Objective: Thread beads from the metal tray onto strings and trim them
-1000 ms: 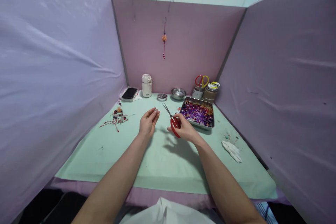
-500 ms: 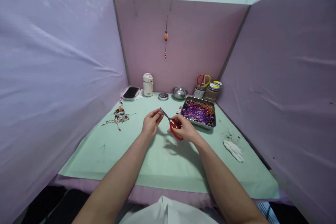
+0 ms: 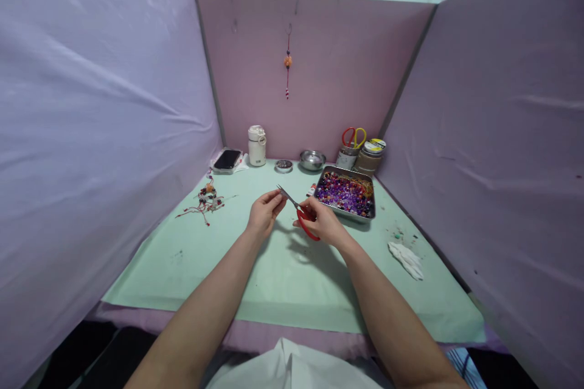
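- Red-handled scissors are in the right hand, above the green tablecloth, with the blades slanting away towards the left hand.
- Right fingers are curled around the handles; which ones pass through the loops, I cannot tell.
- Left fingertips are pinched narrowly together right beside the blade tips (anything between them is too small to make out).
- Blades look slim, metal and stiff, so they should not bend in use; the whole tool is probably light enough for one hand.
- Handles look smooth, perhaps a little slippery under a damp palm; the loops are the sound place to hold, keeping skin off the points.
- Fine tips seem the delicate part, and likely the sharpest, so the left fingertips would do best just clear of them.
- Near the right hand stands a metal tray of small beads, which would likely roll if knocked.
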Demonstrator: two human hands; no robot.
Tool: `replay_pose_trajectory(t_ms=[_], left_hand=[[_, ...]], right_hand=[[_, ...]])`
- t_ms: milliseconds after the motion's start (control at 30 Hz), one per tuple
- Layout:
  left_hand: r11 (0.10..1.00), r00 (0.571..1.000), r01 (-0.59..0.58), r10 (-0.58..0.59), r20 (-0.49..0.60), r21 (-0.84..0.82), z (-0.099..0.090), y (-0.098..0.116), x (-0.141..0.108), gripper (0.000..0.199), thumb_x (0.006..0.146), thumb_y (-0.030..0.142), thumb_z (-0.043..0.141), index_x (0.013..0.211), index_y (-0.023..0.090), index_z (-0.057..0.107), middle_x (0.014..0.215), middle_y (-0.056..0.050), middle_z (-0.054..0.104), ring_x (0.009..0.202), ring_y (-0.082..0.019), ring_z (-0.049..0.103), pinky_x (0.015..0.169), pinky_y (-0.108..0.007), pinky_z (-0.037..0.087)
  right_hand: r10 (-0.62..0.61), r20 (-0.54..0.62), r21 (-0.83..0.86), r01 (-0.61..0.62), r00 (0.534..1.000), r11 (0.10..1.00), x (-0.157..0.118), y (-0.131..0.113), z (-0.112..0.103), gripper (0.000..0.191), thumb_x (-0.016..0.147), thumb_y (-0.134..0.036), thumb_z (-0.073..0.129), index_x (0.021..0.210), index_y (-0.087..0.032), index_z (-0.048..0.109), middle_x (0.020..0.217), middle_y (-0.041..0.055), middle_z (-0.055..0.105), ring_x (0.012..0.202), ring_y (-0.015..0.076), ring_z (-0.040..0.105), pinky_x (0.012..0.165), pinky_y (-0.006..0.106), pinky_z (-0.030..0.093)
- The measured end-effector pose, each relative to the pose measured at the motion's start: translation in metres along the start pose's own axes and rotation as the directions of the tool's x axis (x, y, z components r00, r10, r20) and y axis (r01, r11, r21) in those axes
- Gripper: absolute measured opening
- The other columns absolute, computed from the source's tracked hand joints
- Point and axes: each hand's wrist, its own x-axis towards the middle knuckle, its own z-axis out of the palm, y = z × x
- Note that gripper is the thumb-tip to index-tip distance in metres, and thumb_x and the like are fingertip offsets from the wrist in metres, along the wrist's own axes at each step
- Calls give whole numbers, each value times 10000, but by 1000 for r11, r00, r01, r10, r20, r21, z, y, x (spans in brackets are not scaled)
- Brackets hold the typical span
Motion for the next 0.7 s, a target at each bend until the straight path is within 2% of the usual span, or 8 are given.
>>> replay_pose_trajectory(t_ms=[267,367,500,700], left_hand=[[1000,1000,18,-18,24,4,-2,-1,0,178,684,92,726,848,111,660,831,-59,708,819,-137,674,975,-361,468],[1000,999,16,-16,33,10,-1,0,-1,192,701,85,714,879,108,646,828,-59,699,829,-143,679,977,-354,470],[1000,1000,-1,0,25,21,1,3,-2,340,705,90,725,999,151,565,839,-46,688,836,-144,683,944,-357,485],[1000,1000,-3,3,-15,6,0,5,-1,328,671,106,759,860,160,496,831,-45,689,808,-111,670,827,-251,492]], right_hand=[[24,18,12,-24,1000,1000,0,4,1,321,700,-444,687,816,-225,483,628,-57,503,574,109,417,551,243,322],[24,-18,18,-24,1000,1000,1,7,3,353,691,-463,692,855,-224,491,643,-54,516,585,114,431,560,248,337],[27,-90,3,-27,996,1000,4,12,4,394,683,-480,700,897,-224,491,667,-48,518,605,125,453,576,261,362],[40,-145,-5,-41,989,999,6,15,1,440,668,-505,710,924,-228,485,675,-50,514,613,130,472,596,272,375]])
